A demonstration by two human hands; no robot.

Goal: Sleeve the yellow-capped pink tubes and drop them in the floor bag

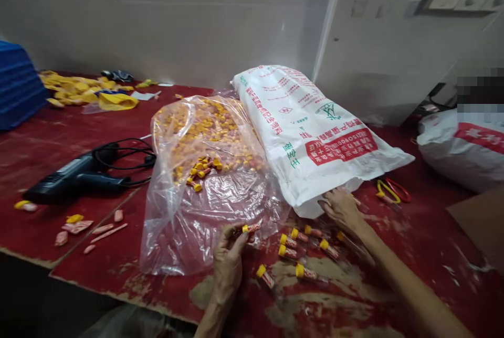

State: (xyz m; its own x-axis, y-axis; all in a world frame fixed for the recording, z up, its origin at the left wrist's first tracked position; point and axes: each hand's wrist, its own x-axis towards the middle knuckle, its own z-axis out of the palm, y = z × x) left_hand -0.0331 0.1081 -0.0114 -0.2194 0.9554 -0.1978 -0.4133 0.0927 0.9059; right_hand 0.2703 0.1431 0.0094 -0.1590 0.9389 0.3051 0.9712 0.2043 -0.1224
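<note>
My left hand [228,259] is closed, with its thumb and fingers pinching a small clear tube with a yellow cap [252,228] and reddish-white contents. It is beside the front edge of a clear plastic bag [177,243] holding a heap of similar yellow-capped pieces. My right hand [344,211] is at the lower edge of a printed white sack [283,133]; its fingers are stretched out, slightly blurred and partly hard to make out. Between and below my hands lie several yellow-capped tubes [289,252] on the red tabletop [129,270].
A dark heat gun [74,175] with a coiled cord lies left of the bag. Beyond it are a blue crate [19,86] and a yellow pile [79,88]. Loose pink pieces [102,229] lie near the front. At right are yellow and red loops [394,191], another sack [460,149] and cardboard [480,222].
</note>
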